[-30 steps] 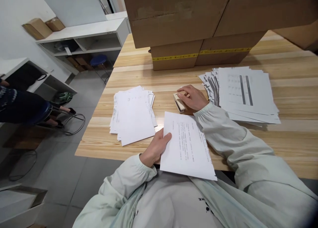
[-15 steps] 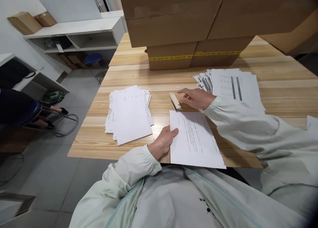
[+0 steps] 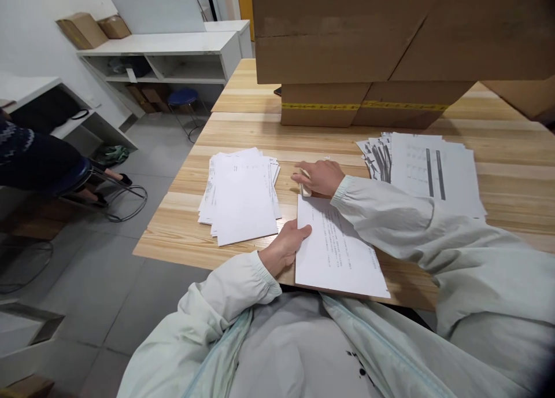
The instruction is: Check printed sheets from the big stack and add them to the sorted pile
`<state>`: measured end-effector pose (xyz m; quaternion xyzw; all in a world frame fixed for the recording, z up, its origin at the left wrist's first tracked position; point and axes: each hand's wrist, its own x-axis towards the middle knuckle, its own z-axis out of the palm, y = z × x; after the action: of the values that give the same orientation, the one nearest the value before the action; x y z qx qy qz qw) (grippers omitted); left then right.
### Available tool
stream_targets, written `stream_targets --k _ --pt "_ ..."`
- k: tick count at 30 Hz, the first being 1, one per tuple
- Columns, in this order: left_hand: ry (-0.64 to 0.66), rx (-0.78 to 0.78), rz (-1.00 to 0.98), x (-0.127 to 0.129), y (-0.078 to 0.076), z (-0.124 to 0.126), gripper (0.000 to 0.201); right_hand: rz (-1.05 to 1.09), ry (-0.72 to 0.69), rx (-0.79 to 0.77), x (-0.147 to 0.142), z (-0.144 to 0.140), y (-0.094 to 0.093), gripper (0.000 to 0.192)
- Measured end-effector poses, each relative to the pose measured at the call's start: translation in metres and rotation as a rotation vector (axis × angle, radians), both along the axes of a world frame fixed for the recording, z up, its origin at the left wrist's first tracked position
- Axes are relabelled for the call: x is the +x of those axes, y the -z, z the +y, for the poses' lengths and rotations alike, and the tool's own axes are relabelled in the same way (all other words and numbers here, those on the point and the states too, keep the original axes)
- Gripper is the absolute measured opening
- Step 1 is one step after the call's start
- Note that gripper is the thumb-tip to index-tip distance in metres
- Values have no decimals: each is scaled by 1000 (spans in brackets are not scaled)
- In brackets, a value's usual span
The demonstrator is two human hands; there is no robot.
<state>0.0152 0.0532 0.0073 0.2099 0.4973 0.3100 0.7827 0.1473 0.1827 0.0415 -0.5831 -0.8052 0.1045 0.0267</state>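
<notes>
My left hand (image 3: 284,246) is closed on the left edge of a printed sheet of paper (image 3: 338,250), thumb on top; it lies at the table's front edge. Beyond the sheet's top left corner, my right hand (image 3: 321,177) is closed over a cream stapler (image 3: 306,191). Only the near end of the stapler shows, touching or almost touching the paper's top edge; the rest is hidden under the fingers.
A stack of papers (image 3: 247,198) lies on the left of the wooden table (image 3: 186,213). More printed sheets (image 3: 455,172) are fanned out at the right. Large cardboard boxes (image 3: 321,45) stand at the back. A seated person (image 3: 47,158) is at the far left, near a blue stool (image 3: 182,97).
My right hand has moved left onto the stapler and now covers most of it. My left hand keeps its hold on the sheet. The camera view has turned slightly left.
</notes>
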Motion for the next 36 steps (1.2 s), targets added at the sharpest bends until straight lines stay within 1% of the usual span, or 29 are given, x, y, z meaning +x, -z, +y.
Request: stream_targets --k 2,4,6,9,12,14,16,17,19,20,21,23,24,25,26,27,28,29,30,31,32,33,34,35,36 --pt "9 -8 9 0 1 2 10 16 46 150 -5 3 0 51" --pt "25 -17 15 0 2 5 7 103 52 216 -11 9 3 48" --pt "34 -30 16 0 2 8 5 176 41 195 -18 15 11 47" --pt "39 -47 7 -2 5 12 5 196 -8 178 -29 17 28 47" --pt "52 -39 -11 -3 8 16 9 169 -61 243 -36 14 43 47" --pt "51 -33 -16 -2 8 18 9 151 -79 269 -39 13 47 47" --pt "43 -40 -9 -2 6 17 8 147 -94 278 -40 14 43 49" --pt "39 -47 -4 -2 5 14 8 154 -102 283 -39 14 38 51" --pt "38 -44 -14 -4 2 2 13 194 -112 313 -33 11 21 55" --pt "32 -18 -30 -7 1 -7 18 231 -117 340 -26 6 11 56" --pt "21 31 -41 -11 0 -18 23 282 -113 372 -17 -2 -1 56" --pt "-33 199 -17 -24 0 -42 34 420 -73 422 8 -30 -19 53" --pt "-76 296 53 -32 0 -54 38 501 -19 420 23 -50 -25 51" --pt "-120 357 139 -40 1 -65 40 583 47 389 37 -72 -27 48" --pt "-161 392 210 -48 2 -74 42 656 120 336 48 -96 -25 44" --pt "-222 420 272 -54 2 -80 43 717 155 231 57 -120 -20 43" --pt "-272 446 322 -59 2 -84 44 813 136 72 61 -143 -13 46" --pt "-310 474 358 -62 0 -84 44 923 109 -122 61 -164 -4 51" --pt "-331 508 381 -62 -2 -83 43 1019 125 -285 58 -182 5 52" --pt "-324 544 392 -60 -5 -79 41 1094 197 -377 52 -196 12 48" --pt "-293 576 389 -56 -8 -74 39 1150 309 -389 46 -204 16 42" --pt "-241 596 369 -49 -13 -68 37 1176 446 -320 41 -208 18 35" --pt "-175 602 328 -42 -18 -62 37 1172 576 -197 40 -206 16 31" --pt "-104 592 266 -34 -23 -56 38 1141 675 -48 44 -201 12 31" --pt "-28 570 190 -26 -29 -52 40 1092 737 100 54 -192 6 31"
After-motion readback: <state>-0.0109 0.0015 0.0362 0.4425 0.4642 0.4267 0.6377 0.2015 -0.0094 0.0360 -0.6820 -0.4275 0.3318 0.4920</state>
